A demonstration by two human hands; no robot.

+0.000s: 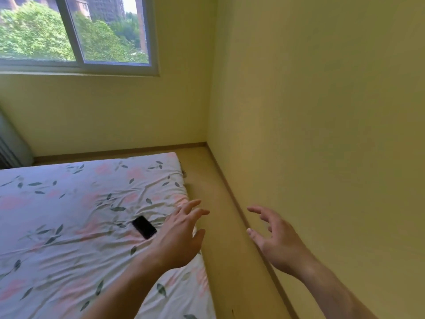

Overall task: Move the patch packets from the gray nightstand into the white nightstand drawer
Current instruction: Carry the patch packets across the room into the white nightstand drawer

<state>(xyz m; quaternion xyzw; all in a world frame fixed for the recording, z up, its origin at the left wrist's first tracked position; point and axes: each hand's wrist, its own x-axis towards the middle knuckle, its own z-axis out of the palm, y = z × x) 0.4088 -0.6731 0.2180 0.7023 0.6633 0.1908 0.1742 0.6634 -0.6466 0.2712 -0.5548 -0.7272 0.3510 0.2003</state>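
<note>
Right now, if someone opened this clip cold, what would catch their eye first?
Two bare hands reach forward, empty: the left hand over the bed's right edge, the right hand near the yellow wall, fingers spread. A black phone lies on the floral bed sheet beside the left hand. A window with green trees fills the upper left; no nightstand or packets are in view.

Bed (69,226) w/ floral sheet; 1 black phone (144,227) on it.
</note>
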